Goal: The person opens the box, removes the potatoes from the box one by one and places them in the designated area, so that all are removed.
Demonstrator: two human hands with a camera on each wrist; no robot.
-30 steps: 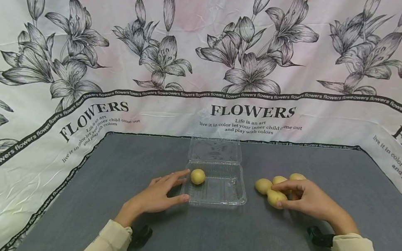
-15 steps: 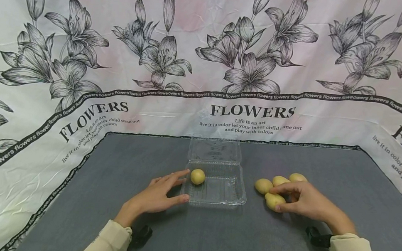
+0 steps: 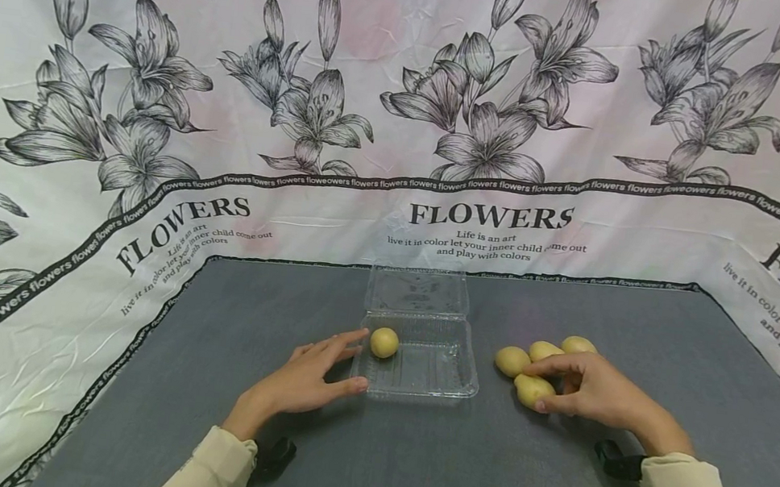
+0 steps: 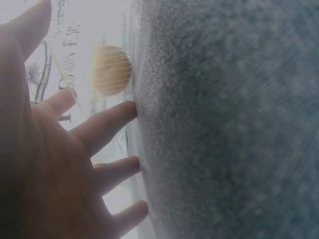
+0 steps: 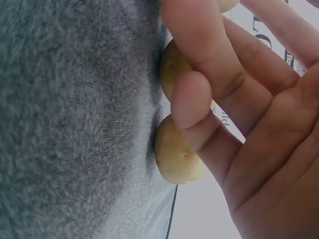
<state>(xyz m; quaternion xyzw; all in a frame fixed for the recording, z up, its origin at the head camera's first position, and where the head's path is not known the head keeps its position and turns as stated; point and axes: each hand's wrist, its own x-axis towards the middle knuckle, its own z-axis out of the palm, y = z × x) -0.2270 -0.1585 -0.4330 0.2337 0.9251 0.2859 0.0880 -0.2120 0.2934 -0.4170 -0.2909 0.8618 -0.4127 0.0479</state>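
A clear plastic clamshell box (image 3: 426, 394) lies with its lid folded back in the head view. One potato (image 3: 384, 343) sits inside at its left side. My left hand (image 3: 303, 379) is spread at the box's left edge, thumb at the front corner; in the left wrist view the fingers (image 4: 107, 127) are straight and the potato shows through the plastic. To the right, my right hand (image 3: 598, 393) pinches the nearest potato (image 3: 532, 392) between thumb and forefinger. Other potatoes (image 3: 511, 361) lie behind it; two show beyond the curled fingers (image 5: 192, 99) in the right wrist view.
A grey cloth (image 3: 421, 467) covers the table. Behind and at the sides hangs a white sheet (image 3: 334, 220) printed with flowers and lettering. The folded-back lid (image 3: 418, 292) reaches toward that sheet.
The potato at my right hand shifted slightly left and toward me, the hand moving with it, between the first frame and the second. Since then nothing has visibly moved; the left hand stays still.
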